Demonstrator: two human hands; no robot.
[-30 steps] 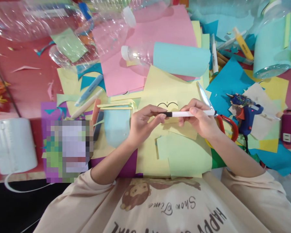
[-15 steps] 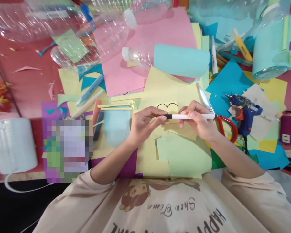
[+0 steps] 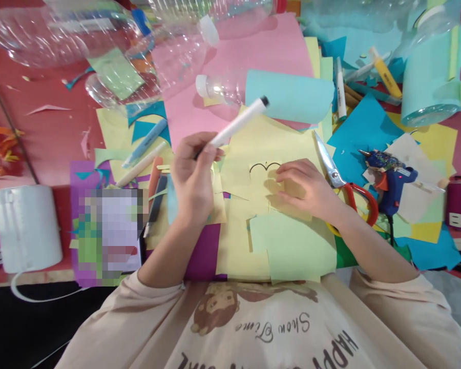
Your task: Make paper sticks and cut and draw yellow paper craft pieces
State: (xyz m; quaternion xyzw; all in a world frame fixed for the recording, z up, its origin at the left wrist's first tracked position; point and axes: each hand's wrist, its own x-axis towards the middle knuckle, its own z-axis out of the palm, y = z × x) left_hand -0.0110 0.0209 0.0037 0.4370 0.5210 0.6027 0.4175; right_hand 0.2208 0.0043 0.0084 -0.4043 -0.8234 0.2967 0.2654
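A white marker (image 3: 240, 122) with a black end is held in my left hand (image 3: 195, 177), its fingers closed round it and the black end pointing up to the right. My right hand (image 3: 305, 187) has its fingers stretched out over a small pale yellow paper (image 3: 259, 187). A black curved line like the top of a heart is drawn on that paper. Below it lies a pale green sheet (image 3: 295, 241). Scissors (image 3: 359, 205) with red and yellow handles rest beside my right wrist, blades partly open.
A bottle wrapped in light blue paper (image 3: 288, 95) lies behind the yellow paper. On the right are a blue glue gun (image 3: 394, 189) and a wrapped upright bottle (image 3: 430, 87). Clear bottles (image 3: 61, 36), markers (image 3: 146, 141) and a white box-shaped device (image 3: 26, 228) lie on the left.
My left hand has moved left and up with the marker, now tilted. My right hand has let go of the marker and lowered its fingers over the small yellow paper.
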